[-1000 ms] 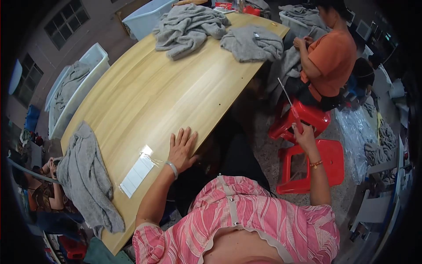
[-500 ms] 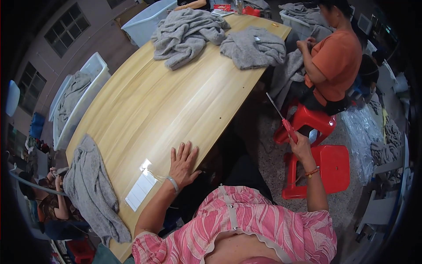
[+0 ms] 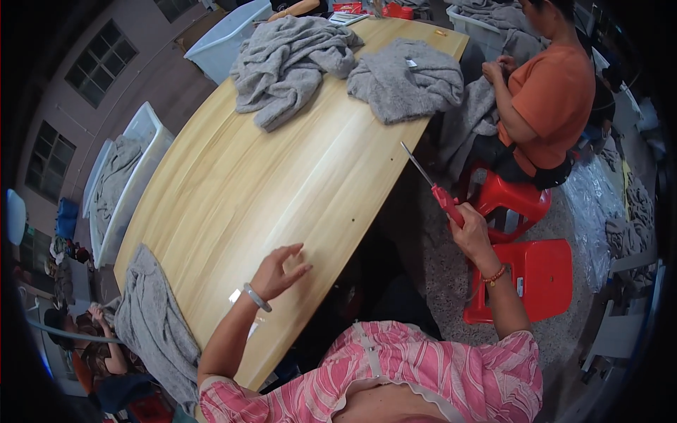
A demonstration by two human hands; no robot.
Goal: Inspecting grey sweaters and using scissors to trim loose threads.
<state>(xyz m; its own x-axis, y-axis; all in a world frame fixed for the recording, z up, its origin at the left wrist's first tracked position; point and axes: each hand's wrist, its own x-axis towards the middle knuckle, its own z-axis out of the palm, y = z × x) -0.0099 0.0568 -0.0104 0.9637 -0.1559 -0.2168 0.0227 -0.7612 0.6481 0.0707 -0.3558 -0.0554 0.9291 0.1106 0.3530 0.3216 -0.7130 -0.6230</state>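
Observation:
My right hand is closed round the red handle of a tool with a long thin metal rod. The rod points up and left, its tip over the right edge of the wooden table. Above the near part of the tabletop my left hand is raised, thumb and fingers apart, with nothing in it. The left forearm mostly covers a white paper strip on the table. A grey knitted garment hangs over the near left edge.
Grey garments are heaped at the table's far end, beside a folded one. A person in an orange shirt sits at right on a red stool. Another red stool stands nearer. White bins line the left.
My left hand has lifted off the tabletop and its fingers have curled a little; the forearm now hides most of the paper. The tool has moved slightly left and up with my right hand.

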